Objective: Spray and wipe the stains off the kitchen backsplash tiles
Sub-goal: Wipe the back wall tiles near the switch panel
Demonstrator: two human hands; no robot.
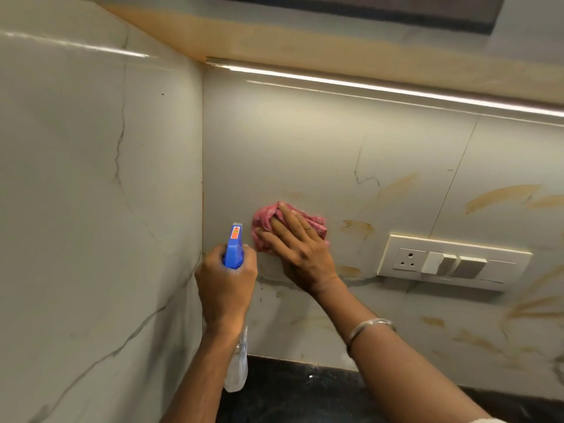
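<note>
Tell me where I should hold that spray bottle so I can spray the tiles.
Just under the blue head of the spray bottle, coming from behind with the nozzle toward the backsplash tiles, as the left hand wraps it; the clear body hangs below.

Right hand (300, 248) presses pink cloth (268, 222) on backsplash (305, 154); left hand (225, 279) grips spray bottle (234, 248).

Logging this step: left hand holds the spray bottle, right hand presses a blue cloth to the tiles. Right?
The cloth is pink, not blue, as the head view shows. The rest holds: the left hand holds the spray bottle, the right hand presses the cloth to the tiles.
</note>
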